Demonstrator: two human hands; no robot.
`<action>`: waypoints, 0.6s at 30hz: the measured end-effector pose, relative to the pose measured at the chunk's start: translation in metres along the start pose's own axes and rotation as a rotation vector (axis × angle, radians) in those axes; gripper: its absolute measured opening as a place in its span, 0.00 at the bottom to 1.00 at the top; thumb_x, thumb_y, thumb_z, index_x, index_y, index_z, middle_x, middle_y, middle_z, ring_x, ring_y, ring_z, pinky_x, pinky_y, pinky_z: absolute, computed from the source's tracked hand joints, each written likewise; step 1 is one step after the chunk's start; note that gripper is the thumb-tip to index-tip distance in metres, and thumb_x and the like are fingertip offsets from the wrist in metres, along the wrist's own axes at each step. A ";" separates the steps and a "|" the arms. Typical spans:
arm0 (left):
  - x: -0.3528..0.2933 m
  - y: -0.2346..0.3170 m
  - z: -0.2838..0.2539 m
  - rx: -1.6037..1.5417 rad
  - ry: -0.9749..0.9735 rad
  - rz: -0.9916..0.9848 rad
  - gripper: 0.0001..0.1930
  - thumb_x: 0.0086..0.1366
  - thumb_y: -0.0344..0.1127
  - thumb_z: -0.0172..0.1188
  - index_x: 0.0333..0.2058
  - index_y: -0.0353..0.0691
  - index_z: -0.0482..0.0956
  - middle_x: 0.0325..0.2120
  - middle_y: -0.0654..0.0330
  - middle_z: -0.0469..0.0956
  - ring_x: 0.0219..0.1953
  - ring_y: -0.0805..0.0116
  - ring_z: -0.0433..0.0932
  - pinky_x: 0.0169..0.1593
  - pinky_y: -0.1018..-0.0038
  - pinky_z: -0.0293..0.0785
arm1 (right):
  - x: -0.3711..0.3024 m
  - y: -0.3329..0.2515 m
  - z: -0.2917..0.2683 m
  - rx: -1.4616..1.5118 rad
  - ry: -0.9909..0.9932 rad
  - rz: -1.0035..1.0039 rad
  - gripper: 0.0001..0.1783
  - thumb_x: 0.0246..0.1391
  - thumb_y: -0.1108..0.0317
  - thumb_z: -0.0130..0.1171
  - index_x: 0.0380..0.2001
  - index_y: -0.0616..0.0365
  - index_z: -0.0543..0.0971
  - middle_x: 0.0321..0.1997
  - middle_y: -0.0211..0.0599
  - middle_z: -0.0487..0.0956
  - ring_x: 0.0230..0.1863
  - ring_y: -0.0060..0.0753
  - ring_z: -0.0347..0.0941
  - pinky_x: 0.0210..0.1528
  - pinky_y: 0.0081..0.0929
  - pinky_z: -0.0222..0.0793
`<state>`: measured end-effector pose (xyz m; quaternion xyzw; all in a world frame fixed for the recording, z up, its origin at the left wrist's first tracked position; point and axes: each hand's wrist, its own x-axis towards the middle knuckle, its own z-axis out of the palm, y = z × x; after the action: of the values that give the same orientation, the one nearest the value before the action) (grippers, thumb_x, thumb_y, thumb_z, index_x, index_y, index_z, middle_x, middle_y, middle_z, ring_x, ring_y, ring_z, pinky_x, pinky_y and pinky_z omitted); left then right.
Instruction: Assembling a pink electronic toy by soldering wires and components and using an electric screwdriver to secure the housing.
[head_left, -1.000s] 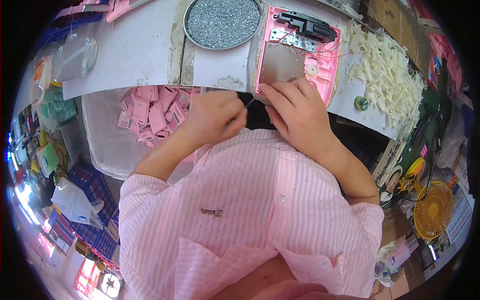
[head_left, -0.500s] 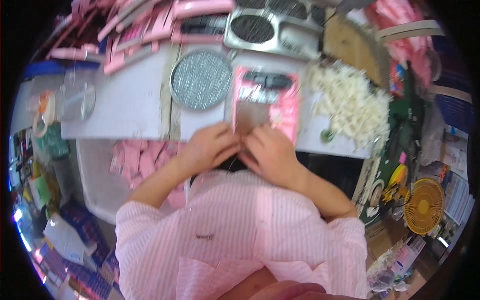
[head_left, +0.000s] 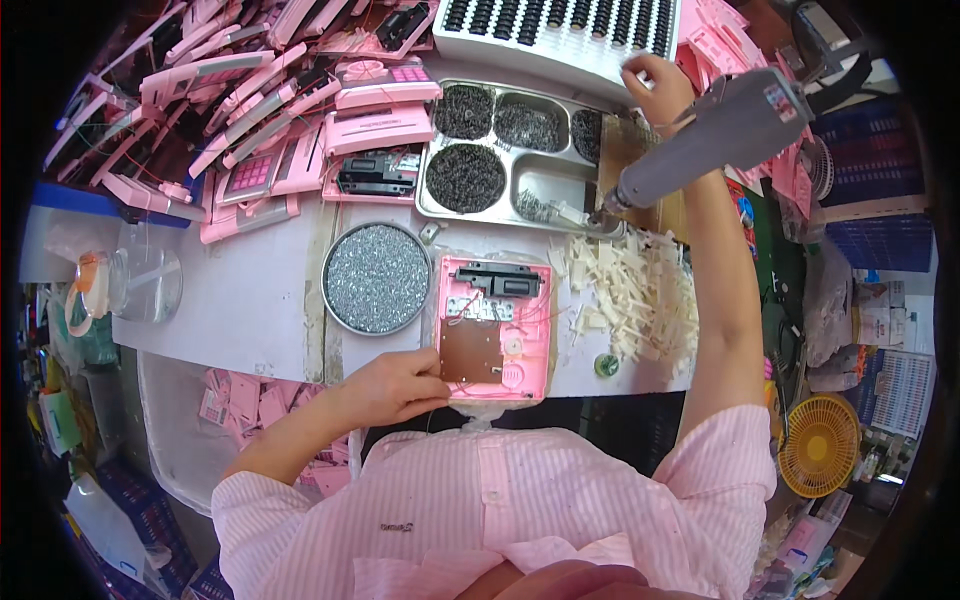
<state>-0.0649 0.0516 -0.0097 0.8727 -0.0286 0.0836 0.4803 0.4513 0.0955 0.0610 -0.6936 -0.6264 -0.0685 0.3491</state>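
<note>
A pink plastic casing point(head_left: 541, 345) lies on the table in front of me, with a brown circuit board point(head_left: 471, 350), a black module point(head_left: 498, 278) and thin wires inside it. At its lower left corner is my left hand point(head_left: 395, 387), fingers curled and pinching the casing's edge. My right hand point(head_left: 660, 92) is stretched far out to the right corner of a white tray point(head_left: 530, 62) holding rows of small black parts. Its fingers are bent together; whatever is between them cannot be made out. A grey electric screwdriver point(head_left: 700, 140) hangs across my right forearm, tip down and left.
Left of the casing stands a round dish point(head_left: 376, 278) of small metal bits. Beyond it, a steel tray point(head_left: 510, 180) holds dark screws. Cream plastic strips point(head_left: 635, 300) are heaped at right, pink housings point(head_left: 265, 170) piled far left. Below the table edge sits a bin point(head_left: 180, 430) of pink pieces.
My right hand has left the casing's near edge and reached up and right to the white tray. My left hand remains at the casing's lower left. The screwdriver has come into view.
</note>
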 end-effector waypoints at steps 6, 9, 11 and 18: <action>0.002 0.001 0.001 -0.033 0.040 -0.024 0.07 0.57 0.32 0.70 0.33 0.41 0.81 0.27 0.59 0.70 0.27 0.61 0.73 0.30 0.68 0.71 | 0.078 0.003 0.061 -0.388 0.058 -0.263 0.10 0.53 0.60 0.65 0.37 0.49 0.82 0.36 0.30 0.82 0.40 0.41 0.75 0.42 0.39 0.73; -0.002 0.001 0.005 -0.035 0.057 -0.044 0.07 0.57 0.33 0.70 0.33 0.41 0.81 0.27 0.59 0.70 0.28 0.61 0.73 0.30 0.68 0.71 | 0.093 -0.004 0.084 -0.569 0.048 -0.243 0.10 0.55 0.57 0.64 0.38 0.45 0.82 0.39 0.30 0.82 0.41 0.38 0.76 0.42 0.38 0.74; -0.003 0.005 0.002 -0.038 0.046 -0.075 0.07 0.57 0.32 0.68 0.32 0.40 0.78 0.28 0.58 0.69 0.30 0.60 0.74 0.33 0.66 0.73 | 0.093 -0.026 0.089 -0.439 0.151 -0.353 0.06 0.53 0.70 0.61 0.28 0.59 0.74 0.26 0.41 0.77 0.33 0.46 0.75 0.38 0.38 0.73; -0.003 -0.005 0.006 0.018 0.035 -0.054 0.07 0.58 0.32 0.66 0.32 0.40 0.77 0.31 0.56 0.70 0.32 0.55 0.75 0.34 0.64 0.74 | 0.053 0.038 0.033 -0.280 0.112 -0.080 0.06 0.54 0.69 0.61 0.35 0.57 0.81 0.35 0.42 0.81 0.37 0.39 0.78 0.41 0.31 0.72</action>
<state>-0.0663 0.0487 -0.0176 0.8757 0.0040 0.0861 0.4750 0.4861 0.1593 0.0490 -0.7049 -0.6175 -0.2077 0.2804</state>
